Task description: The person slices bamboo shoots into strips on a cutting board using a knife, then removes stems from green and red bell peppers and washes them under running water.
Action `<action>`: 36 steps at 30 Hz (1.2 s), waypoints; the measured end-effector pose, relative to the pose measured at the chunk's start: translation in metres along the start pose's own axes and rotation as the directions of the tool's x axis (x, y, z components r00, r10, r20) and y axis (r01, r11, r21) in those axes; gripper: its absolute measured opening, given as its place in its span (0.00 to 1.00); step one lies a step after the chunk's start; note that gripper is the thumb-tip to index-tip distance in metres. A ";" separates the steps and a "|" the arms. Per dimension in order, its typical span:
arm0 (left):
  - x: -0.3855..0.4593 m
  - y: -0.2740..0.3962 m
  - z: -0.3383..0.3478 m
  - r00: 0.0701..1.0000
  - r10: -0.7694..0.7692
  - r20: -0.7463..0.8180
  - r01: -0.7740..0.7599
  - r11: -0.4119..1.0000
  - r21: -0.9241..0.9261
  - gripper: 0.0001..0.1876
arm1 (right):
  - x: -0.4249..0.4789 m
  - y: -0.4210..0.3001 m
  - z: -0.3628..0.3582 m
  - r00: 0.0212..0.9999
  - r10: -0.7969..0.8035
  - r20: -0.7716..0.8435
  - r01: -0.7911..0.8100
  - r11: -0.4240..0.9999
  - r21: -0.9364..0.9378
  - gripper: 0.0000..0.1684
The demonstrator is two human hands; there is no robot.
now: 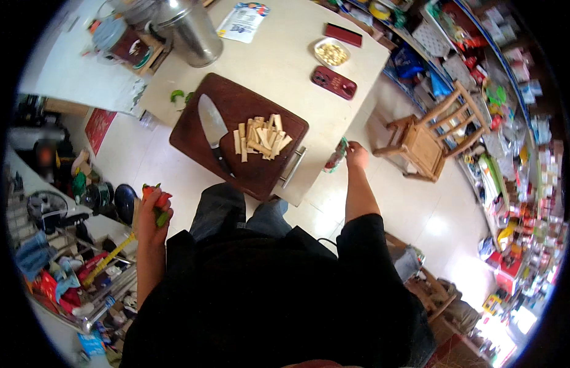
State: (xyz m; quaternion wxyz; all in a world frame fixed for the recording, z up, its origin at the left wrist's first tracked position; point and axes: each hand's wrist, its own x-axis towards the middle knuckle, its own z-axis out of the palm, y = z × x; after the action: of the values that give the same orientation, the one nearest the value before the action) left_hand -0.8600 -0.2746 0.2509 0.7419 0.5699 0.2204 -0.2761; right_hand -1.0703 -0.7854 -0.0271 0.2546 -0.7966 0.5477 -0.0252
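My left hand, off to the left of the table, is closed around red and green peppers. On the far side, my right hand grips the top of a thin plastic bag hanging beside the table edge, with red contents seen dimly through it. Between the hands lies a dark brown cutting board, jutting over the table's near edge. A broad kitchen knife rests on it, its black handle towards me. To the right of the blade is a pile of pale tan food strips.
The cream table holds a white bowl of chopped pale pieces, a red phone, a dark red case, a printed pouch, a steel canister and green scraps. A wooden chair and loaded shelves stand right.
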 end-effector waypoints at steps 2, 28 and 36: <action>-0.002 -0.001 -0.002 0.999 0.010 -0.038 -0.011 1.000 -0.014 0.06 | -0.003 -0.008 -0.013 0.994 0.050 0.092 -0.044 0.997 -0.060 0.24; 0.103 0.145 -0.338 0.941 0.135 -0.309 -0.215 0.946 -0.242 0.07 | -0.134 -0.574 0.207 0.786 -0.426 0.448 0.582 0.755 -0.304 0.48; 0.100 0.159 -0.458 0.850 0.063 -0.522 -0.291 0.884 -0.366 0.10 | -0.123 -0.597 0.292 0.877 -0.260 0.403 0.445 0.757 -0.479 0.40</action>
State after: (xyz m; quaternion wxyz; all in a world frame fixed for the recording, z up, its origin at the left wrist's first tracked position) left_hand -0.6855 0.1837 0.1853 0.7901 0.4609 0.4040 0.0068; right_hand -0.5130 -0.4043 0.0078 0.0842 -0.9188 0.3211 0.2138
